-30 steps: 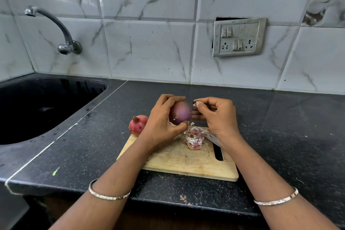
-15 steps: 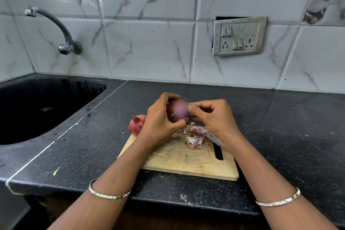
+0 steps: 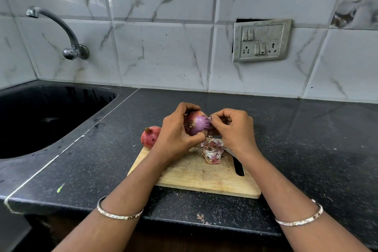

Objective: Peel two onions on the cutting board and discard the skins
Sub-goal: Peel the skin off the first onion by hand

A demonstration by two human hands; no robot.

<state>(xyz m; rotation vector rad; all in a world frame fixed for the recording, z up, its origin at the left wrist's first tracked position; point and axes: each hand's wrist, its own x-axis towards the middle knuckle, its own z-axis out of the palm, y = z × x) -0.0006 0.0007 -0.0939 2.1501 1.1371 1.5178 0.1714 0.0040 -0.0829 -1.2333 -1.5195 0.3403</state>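
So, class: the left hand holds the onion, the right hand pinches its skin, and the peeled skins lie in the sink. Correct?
No. The head view shows the peeled skins lying on the cutting board, not in the sink. The left hand holds the onion and the right hand pinches its skin.

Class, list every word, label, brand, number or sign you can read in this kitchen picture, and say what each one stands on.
There are none to read.
The switch plate bears no legible marks.
The cutting board and the tap carry no writing.
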